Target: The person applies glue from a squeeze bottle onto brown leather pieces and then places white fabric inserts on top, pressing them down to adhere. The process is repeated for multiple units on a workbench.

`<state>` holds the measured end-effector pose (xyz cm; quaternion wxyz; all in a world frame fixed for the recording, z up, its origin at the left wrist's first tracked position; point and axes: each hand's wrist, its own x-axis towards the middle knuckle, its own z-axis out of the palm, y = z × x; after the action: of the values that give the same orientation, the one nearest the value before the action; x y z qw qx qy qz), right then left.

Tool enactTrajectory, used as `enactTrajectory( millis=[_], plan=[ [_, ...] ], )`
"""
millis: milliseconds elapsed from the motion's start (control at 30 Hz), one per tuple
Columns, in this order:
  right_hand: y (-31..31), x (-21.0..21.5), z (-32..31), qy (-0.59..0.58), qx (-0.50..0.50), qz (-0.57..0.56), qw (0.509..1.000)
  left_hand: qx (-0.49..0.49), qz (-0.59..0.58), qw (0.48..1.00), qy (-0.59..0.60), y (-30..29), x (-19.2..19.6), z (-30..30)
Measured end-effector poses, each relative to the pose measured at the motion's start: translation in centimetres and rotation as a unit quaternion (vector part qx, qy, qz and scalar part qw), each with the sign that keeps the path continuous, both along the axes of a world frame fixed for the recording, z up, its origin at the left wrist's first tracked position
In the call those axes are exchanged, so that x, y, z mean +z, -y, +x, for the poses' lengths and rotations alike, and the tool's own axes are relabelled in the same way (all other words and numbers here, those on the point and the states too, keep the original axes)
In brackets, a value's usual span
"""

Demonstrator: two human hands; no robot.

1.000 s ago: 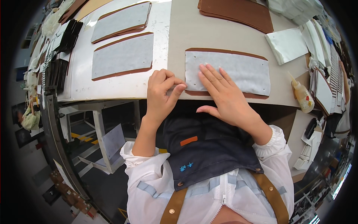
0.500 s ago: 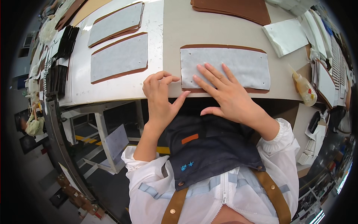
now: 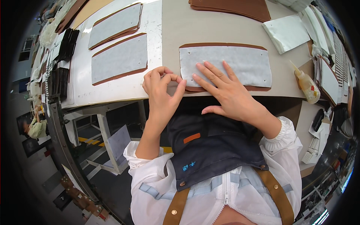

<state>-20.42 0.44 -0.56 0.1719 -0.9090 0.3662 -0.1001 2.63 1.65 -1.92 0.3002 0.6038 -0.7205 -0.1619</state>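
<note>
A brown leather piece with a grey lining (image 3: 240,63) glued on top lies on the beige table (image 3: 176,33) in front of me. My right hand (image 3: 225,92) lies flat on its lower left part, fingers spread, pressing it down. My left hand (image 3: 163,90) sits just left of the piece at its lower left corner, fingers curled, thumb against the brown edge. It holds nothing that I can make out.
Two more grey-lined brown pieces (image 3: 120,58) (image 3: 114,24) lie on a white board at the left. A brown leather stack (image 3: 232,7) is at the back, a white cloth (image 3: 287,33) and a glue bottle (image 3: 307,84) at the right. Black parts (image 3: 62,63) line the far left.
My left hand has slid off the piece's left corner to the table beside it and curled its fingers. My right hand stays flat on the lining.
</note>
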Motion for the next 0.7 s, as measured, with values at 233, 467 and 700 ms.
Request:
enactTrajectory(
  millis=[233,467,700],
  plan=[
    [-0.1,-0.4,0.0,0.004,-0.006,-0.004,1.0,0.011,0.001,0.999,0.048,-0.7,0.4,0.8],
    [-0.2,-0.4,0.0,0.001,-0.005,-0.009,1.0,-0.04,-0.076,0.994,0.063,-1.5,-0.1,1.2],
    [-0.1,-0.3,0.0,0.009,-0.004,-0.006,1.0,-0.135,-0.08,0.969,0.19,-2.3,-0.3,1.7]
  ],
)
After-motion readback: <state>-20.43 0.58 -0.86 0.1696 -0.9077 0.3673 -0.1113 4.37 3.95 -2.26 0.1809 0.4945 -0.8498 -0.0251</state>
